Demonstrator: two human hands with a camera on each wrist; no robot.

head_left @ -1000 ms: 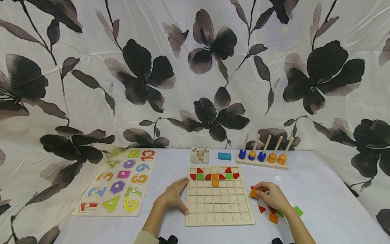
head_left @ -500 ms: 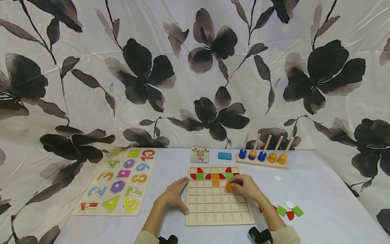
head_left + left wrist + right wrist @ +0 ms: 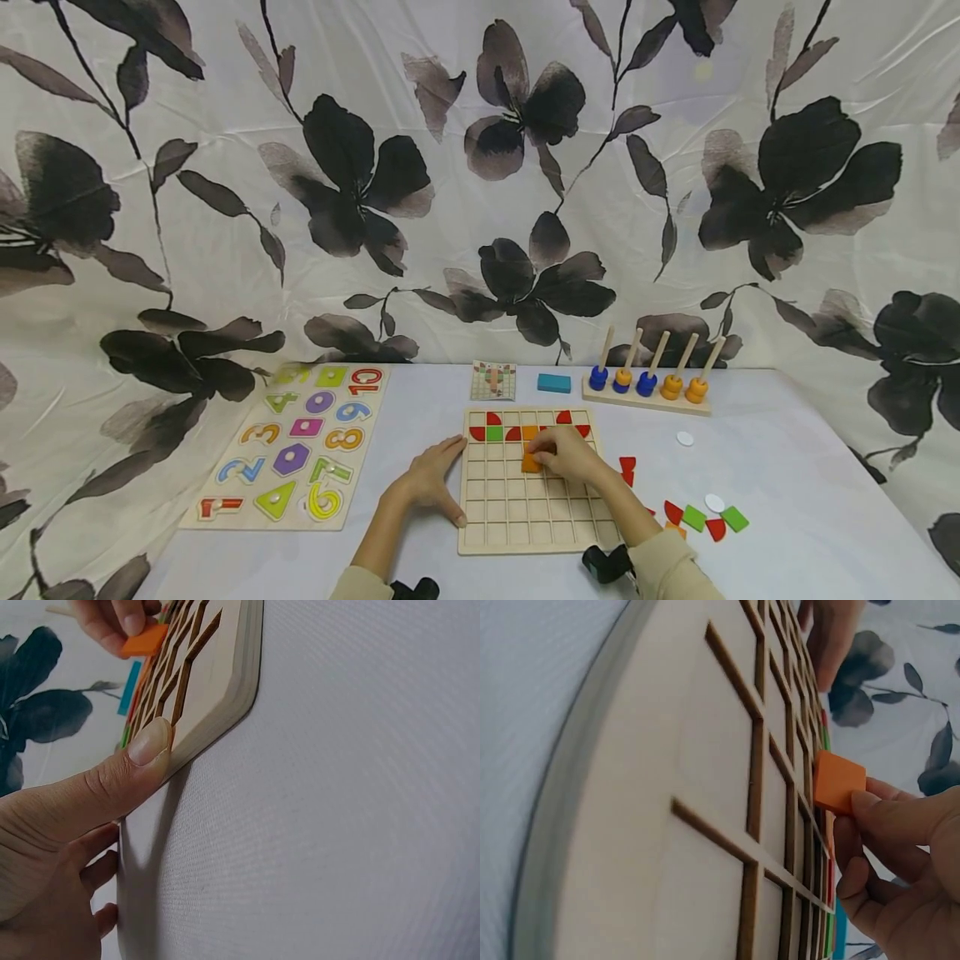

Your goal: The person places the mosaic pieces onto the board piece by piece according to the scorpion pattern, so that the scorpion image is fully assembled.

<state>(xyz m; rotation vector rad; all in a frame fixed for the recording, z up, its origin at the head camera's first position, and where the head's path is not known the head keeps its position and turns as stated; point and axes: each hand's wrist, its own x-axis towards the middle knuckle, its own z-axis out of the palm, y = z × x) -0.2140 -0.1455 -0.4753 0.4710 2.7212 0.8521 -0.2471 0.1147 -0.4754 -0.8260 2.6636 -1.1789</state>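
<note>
A pale wooden grid board [image 3: 540,542] lies on the white table, with red, green and orange pieces set in its far rows. Thumb and index of my right hand [image 3: 567,455] pinch an orange square tile [image 3: 838,782] over the board's middle column, just nearer than the orange pieces there. The right hand covers part of the far rows. Along the board's left edge rests my left hand [image 3: 433,477], its fingers spread. In the left wrist view the left thumb [image 3: 105,776] presses on the board's rim.
Loose red, green [image 3: 693,518], orange and white pieces lie right of the board. A number puzzle board [image 3: 255,492] is at the left. Behind stand a small pattern card [image 3: 492,382], a blue block [image 3: 553,383] and a peg stand [image 3: 648,402] with rings.
My right hand has carried the orange tile leftward from the loose pieces to above the board's middle column. The left hand has stayed at the board's edge.
</note>
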